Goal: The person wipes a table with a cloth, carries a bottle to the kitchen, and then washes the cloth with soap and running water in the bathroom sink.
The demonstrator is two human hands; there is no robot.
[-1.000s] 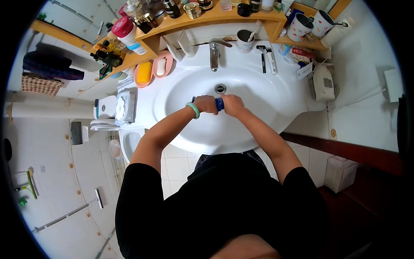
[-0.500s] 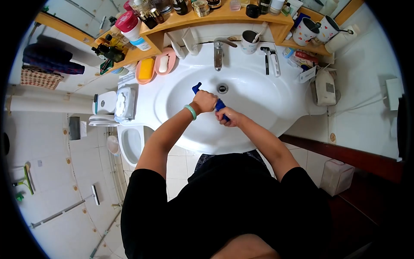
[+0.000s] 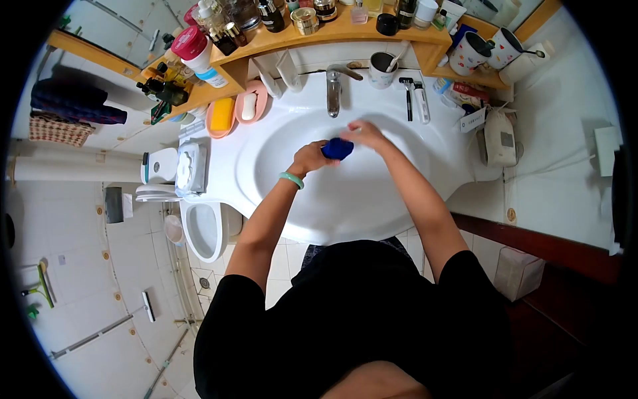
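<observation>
Over the white sink basin [image 3: 319, 206], my left hand [image 3: 310, 157] grips a bunched dark blue cloth [image 3: 337, 149]. A green bangle [image 3: 291, 179] circles that wrist. My right hand [image 3: 365, 135] is just above and right of the cloth, blurred, with its fingers loosely apart and nothing visible in them. The metal faucet [image 3: 333, 93] stands behind both hands, and no water stream shows. The cloth and hands hide the drain.
Left of the faucet, pink dishes hold yellow soap [image 3: 222, 114] and white soap [image 3: 249, 106]. A cup [image 3: 382, 72] and razors [image 3: 421, 102] lie to its right. A wooden shelf [image 3: 372, 31] with bottles arches behind. A toilet [image 3: 205, 229] stands at lower left.
The cloth, stretched and twisted between both hands before, is now a bunched lump in my left hand. My right hand has let go and moved up toward the faucet.
</observation>
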